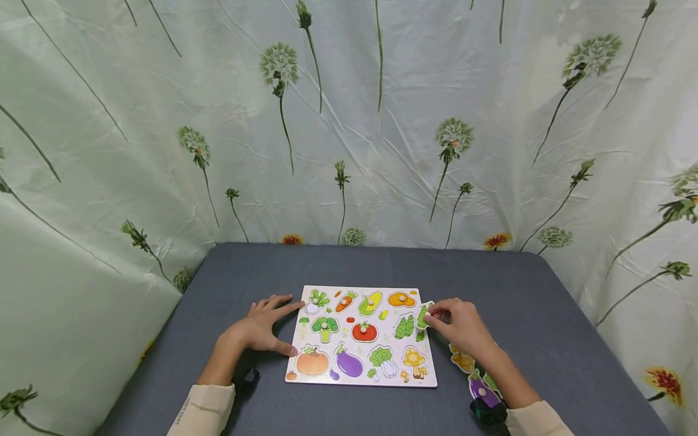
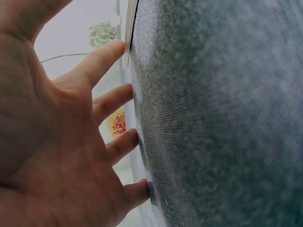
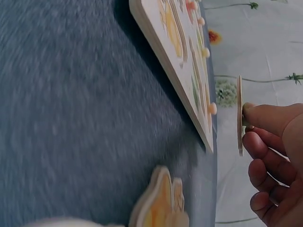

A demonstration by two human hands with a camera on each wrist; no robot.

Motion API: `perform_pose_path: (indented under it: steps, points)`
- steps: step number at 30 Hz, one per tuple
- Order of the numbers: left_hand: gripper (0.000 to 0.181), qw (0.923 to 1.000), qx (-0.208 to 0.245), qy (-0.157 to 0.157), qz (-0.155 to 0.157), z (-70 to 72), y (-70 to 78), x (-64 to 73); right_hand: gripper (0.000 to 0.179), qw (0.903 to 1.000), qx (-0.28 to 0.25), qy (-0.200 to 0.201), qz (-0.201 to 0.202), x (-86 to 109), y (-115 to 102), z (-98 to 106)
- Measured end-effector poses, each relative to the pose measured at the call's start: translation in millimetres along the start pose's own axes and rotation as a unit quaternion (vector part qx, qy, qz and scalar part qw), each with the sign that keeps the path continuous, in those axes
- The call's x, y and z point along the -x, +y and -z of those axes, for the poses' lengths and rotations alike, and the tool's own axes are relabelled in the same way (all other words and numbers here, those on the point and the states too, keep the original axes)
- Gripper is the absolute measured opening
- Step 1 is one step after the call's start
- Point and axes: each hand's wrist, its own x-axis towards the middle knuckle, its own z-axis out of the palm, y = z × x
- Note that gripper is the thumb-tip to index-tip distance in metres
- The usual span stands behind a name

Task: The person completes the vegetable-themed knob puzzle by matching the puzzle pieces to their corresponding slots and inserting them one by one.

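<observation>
On the grey-blue table [image 1: 360, 415]: a white puzzle board [image 1: 386, 338] lies flat, printed with colourful vegetables.
Knobbed shapes on the board: carrot [image 1: 345, 303], corn [image 1: 370, 304], broccoli [image 1: 325, 329] and tomato [image 1: 363, 332] are among those bearing small round knobs.
Left hand [image 1: 262, 327]: fingers spread and relaxed, grasping nothing; thumb and index finger touch the board's left edge, and the other fingertips meet the table cloth.
Right hand [image 1: 460, 327]: thumb and fingers pinch a green vegetable piece [image 1: 422, 311].
Held green piece: raised over the board's right edge; the right wrist view shows it edge-on, upright and apart from the board.
Loose pieces, right of the board: a yellow-orange piece [image 1: 462, 361] and a purple eggplant piece [image 1: 480, 387] lie near the right forearm, with another green piece [image 1: 489, 381] partly hidden.
Backdrop: pale curtain [image 1: 382, 200] printed with dandelions and thin stems.
</observation>
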Motion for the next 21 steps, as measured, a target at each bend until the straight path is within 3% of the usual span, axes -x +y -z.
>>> perform_pose_path:
  steps: [14,21]
  points:
    - [0.109,1.0000,0.002,-0.003,-0.004,0.0,-1.1,-0.5,0.009,0.9995,-0.019,-0.024,0.000,-2.9,-18,-18]
    - [0.109,1.0000,0.005,-0.004,0.002,0.1,0.8,-0.3,0.008,0.9987,-0.020,-0.041,-0.024,-4.8,-24,-26]
